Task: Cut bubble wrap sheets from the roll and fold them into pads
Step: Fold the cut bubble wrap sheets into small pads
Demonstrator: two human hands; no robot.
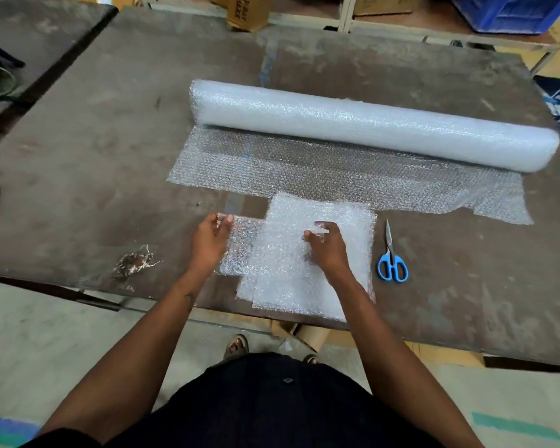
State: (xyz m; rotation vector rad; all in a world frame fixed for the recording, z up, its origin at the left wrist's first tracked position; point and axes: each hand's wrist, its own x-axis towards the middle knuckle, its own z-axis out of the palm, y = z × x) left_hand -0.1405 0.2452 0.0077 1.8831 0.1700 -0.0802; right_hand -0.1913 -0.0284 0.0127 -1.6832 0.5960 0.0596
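Where the right hand (325, 245) lies on the folded bubble wrap sheet (307, 257), its curled fingertips seem to pinch a fold, though glare and blur make the grip hard to read. The left hand (211, 239) pinches the sheet's single-layer left flap at its far corner, fingers curled. Sheet sits at the near edge of the worn brown table (94, 156), one corner overhanging. Layer count is unclear. Behind it, touching, is the unrolled tail of the bubble wrap roll (369, 124), which lies across the table. Blue-handled scissors (392, 257) lie closed just right of the sheet.
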